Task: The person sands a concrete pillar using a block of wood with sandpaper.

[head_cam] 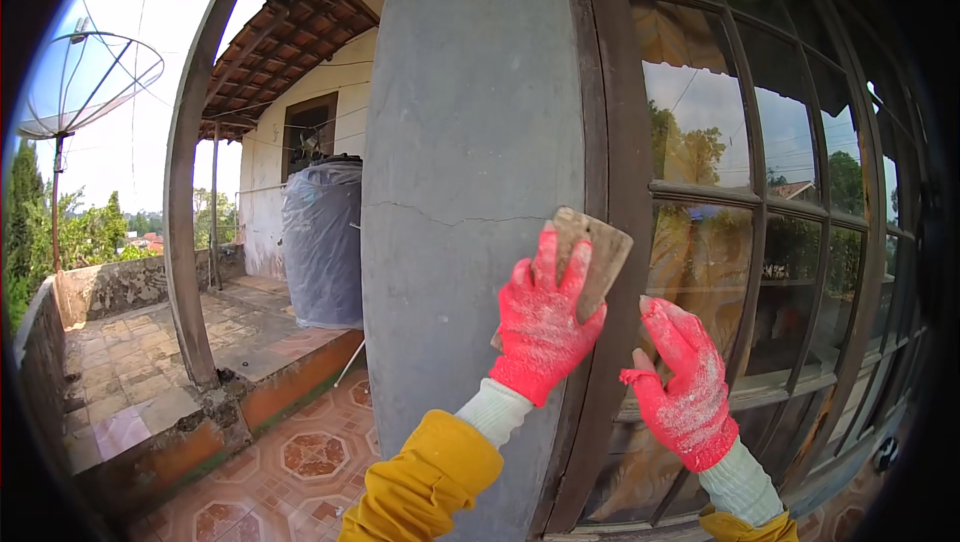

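My left hand [547,313], in a dusty pink glove, is closed around a worn flat wooden block [600,253]. The block lies tilted at the right edge of a grey plastered wall [472,129], next to the brown wooden window frame [626,129]. A thin crack runs across the wall to the block. My right hand [686,384], gloved in pink with bare fingertips showing, is held in front of the paned window [701,264], fingers apart, with nothing in it.
To the left stand a large plastic-wrapped container [322,242] and a slanting post [187,167]. A raised ledge [292,384] borders the patterned tile floor [315,456]. Beyond a low wall [112,291] rises a mesh satellite dish [94,84].
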### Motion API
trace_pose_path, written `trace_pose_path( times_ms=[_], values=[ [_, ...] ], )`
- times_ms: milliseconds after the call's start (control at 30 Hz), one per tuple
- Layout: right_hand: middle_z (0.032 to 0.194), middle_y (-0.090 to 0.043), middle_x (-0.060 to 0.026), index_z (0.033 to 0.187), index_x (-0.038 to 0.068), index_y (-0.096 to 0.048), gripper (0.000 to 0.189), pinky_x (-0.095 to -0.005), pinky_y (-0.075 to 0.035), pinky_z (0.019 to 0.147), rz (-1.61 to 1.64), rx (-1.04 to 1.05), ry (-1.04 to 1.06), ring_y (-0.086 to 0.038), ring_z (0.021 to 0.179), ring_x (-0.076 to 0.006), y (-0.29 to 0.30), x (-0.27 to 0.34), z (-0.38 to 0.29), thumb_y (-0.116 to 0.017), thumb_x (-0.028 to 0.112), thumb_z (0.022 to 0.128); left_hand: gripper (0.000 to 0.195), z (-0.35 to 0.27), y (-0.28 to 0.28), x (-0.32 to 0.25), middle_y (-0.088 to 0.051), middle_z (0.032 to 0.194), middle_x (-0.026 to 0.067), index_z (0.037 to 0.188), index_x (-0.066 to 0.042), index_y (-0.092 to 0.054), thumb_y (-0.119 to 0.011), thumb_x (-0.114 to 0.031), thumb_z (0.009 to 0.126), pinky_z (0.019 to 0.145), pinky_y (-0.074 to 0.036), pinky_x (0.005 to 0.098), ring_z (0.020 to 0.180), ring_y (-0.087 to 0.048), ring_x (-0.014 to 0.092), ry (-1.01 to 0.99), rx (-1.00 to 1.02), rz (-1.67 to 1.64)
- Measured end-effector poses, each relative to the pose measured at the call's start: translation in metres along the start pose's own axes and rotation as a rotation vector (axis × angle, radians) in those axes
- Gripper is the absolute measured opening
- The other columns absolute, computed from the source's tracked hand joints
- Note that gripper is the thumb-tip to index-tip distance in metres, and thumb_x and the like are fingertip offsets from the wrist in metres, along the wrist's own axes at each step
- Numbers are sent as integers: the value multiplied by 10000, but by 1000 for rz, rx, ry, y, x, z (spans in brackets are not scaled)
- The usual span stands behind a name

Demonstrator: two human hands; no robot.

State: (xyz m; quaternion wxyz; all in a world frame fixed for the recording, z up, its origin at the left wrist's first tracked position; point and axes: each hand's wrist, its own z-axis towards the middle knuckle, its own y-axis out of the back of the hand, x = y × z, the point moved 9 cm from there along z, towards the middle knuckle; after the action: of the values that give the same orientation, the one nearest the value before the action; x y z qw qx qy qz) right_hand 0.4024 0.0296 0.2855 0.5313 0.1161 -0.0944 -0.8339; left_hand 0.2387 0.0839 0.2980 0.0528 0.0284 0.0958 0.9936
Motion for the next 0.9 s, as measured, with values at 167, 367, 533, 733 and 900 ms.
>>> trace_pose_path(
  times_ms=[167, 367, 533, 733, 900],
  values=[
    [1242, -620, -192, 1327, -12, -582, 608, -458, -495, 918, -64, 18, 57, -606, 1063, -403, 19, 4, -27, -702, -40, 732, 910, 21, 83, 212, -218, 1637, 184, 1590, -199, -276, -696, -518, 848, 1100, -397, 510, 1385, -389, 455, 773, -274, 90],
    [1266, -604, -173, 1328, 12, -587, 579, -443, -487, 963, 26, -72, 16, -582, 1127, -380, -18, -15, 7, -680, -30, 758, 883, 38, 51, 124, -235, 1625, 174, 1570, -207, -328, -704, -508, 831, 1076, -418, 525, 1343, -415, 458, 444, -152, 114],
    [1306, -574, -159, 1333, 32, -580, 534, -456, -469, 1001, -31, -137, 250, -552, 1176, -373, -69, 10, 89, -665, 23, 806, 872, 27, 45, 127, -228, 1623, 169, 1563, -203, -345, -709, -494, 826, 1100, -396, 508, 1347, -412, 433, 205, -59, 131],
    [1359, -546, -151, 1380, 69, -557, 562, -435, -450, 1052, -50, -140, 201, -482, 1275, -358, -86, -44, 139, -649, 9, 829, 899, 5, 105, 293, -197, 1643, 166, 1590, -212, -282, -679, -521, 845, 1056, -433, 520, 1326, -434, 449, 738, -309, 169],
    [1405, -535, -101, 1392, 112, -566, 622, -435, -415, 1110, -214, -287, 215, -433, 1341, -332, -125, -69, 126, -650, -30, 792, 895, 12, 69, 183, -220, 1625, 192, 1576, -188, -320, -721, -471, 828, 1124, -373, 516, 1396, -366, 454, 303, -77, 155]
  ],
)
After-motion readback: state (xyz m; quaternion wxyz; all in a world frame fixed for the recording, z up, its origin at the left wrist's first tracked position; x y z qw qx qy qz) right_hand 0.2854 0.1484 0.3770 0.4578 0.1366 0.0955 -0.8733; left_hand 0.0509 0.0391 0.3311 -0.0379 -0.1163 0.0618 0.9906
